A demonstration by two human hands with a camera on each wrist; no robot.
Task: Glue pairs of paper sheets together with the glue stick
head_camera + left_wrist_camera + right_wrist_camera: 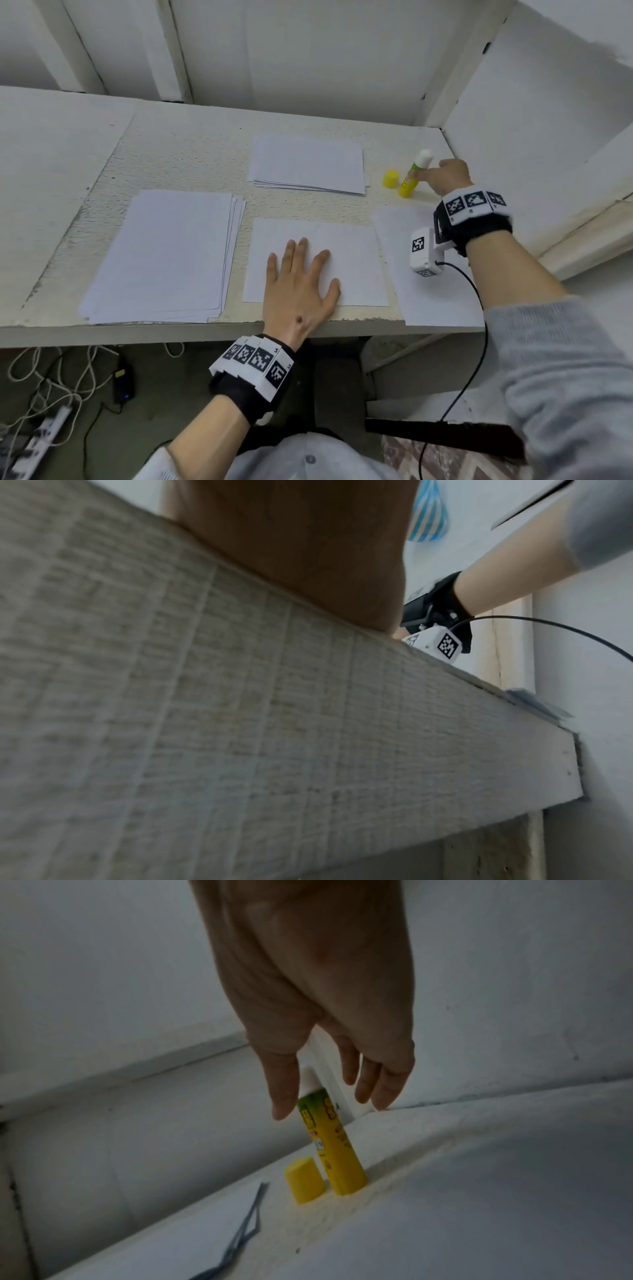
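An uncapped yellow glue stick (412, 178) (334, 1150) stands upright at the table's back right, white glue showing at its top. Its yellow cap (391, 179) (304, 1180) stands just to its left. My right hand (445, 176) (322, 1104) hovers over the stick with straight fingers, thumb on one side and the other fingers spread on the other; no firm grip shows. A single white sheet (352, 253) lies near the front edge, and my left hand (301, 274) presses flat on it. Another single sheet (435, 301) lies to the right, under my right forearm.
One stack of white paper (168, 253) lies at the front left and another stack (308, 161) at the back centre. The rough white table (188, 147) (240, 723) is boxed in by walls behind and on the right. Cables and a power strip (37, 442) lie on the floor.
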